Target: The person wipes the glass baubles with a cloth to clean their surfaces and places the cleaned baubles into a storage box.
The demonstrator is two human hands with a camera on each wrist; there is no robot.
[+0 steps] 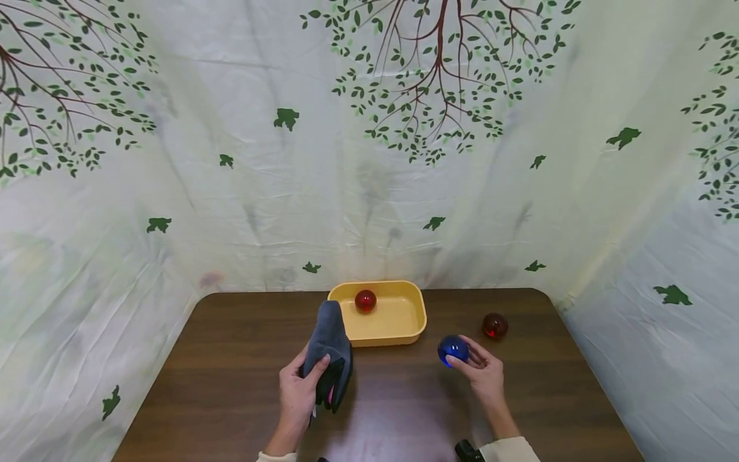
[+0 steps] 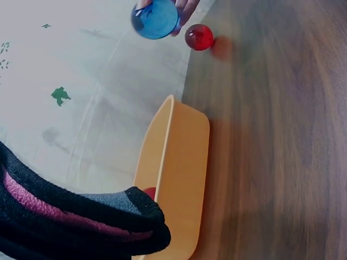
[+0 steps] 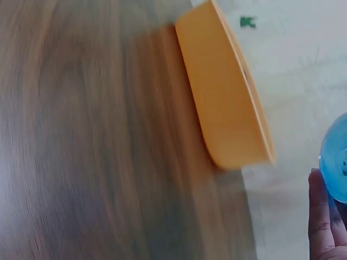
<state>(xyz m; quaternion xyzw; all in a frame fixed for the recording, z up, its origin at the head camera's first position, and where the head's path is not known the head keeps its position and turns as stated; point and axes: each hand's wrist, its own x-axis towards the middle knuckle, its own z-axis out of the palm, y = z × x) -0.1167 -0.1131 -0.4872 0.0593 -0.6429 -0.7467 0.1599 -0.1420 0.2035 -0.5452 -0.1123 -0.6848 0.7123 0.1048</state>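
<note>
My left hand grips a soft fabric piece, grey and black outside with a pink strip in its fold. The thumb lies across its near side, and its tip overlaps the left edge of the yellow tray. In the left wrist view the fabric piece covers part of the tray. Over the table right of the tray, my right hand holds a clear blue ball between thumb and fingers. A red ball lies inside the tray. Another, darker red ball sits on the table beyond my right hand.
The brown wooden table ends at the back against a pale curtain printed with trees and leaves, which also hangs along both sides. A black strap is at the right wrist.
</note>
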